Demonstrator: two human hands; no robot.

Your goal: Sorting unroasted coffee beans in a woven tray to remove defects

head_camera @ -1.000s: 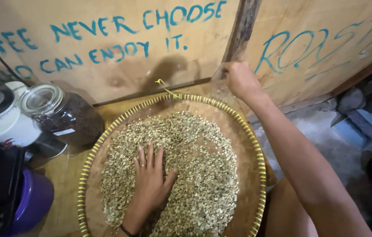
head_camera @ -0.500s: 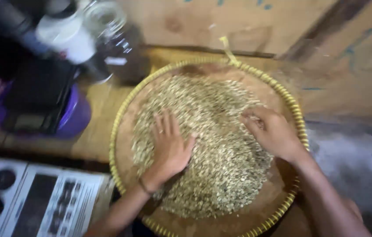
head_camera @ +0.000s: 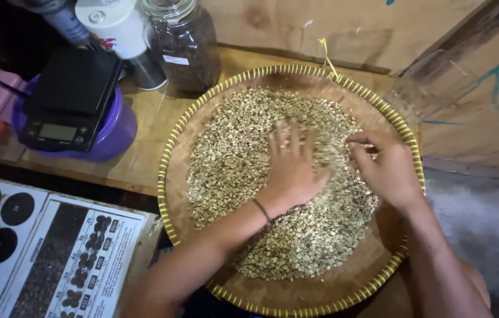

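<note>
A round woven tray (head_camera: 186, 176) with a yellow rim holds a wide heap of pale green-beige beans (head_camera: 232, 147). My left hand (head_camera: 290, 165) lies flat on the beans near the tray's middle, fingers spread; a dark band is on its wrist. My right hand (head_camera: 386, 168) rests on the beans at the tray's right side, fingers curled with thumb and forefinger close together as if pinching among the beans. Whether a bean is between them is too small to tell.
A glass jar of dark beans (head_camera: 186, 44) and a white canister (head_camera: 121, 29) stand behind the tray. A black scale (head_camera: 70, 97) sits on a purple bowl (head_camera: 114, 132) at the left. Printed charts (head_camera: 55, 259) lie front left. A wooden wall (head_camera: 349, 29) runs behind.
My right hand came down from the wall to the beans on the tray's right side. My left hand shifted toward the tray's middle. The camera tilted down and left.
</note>
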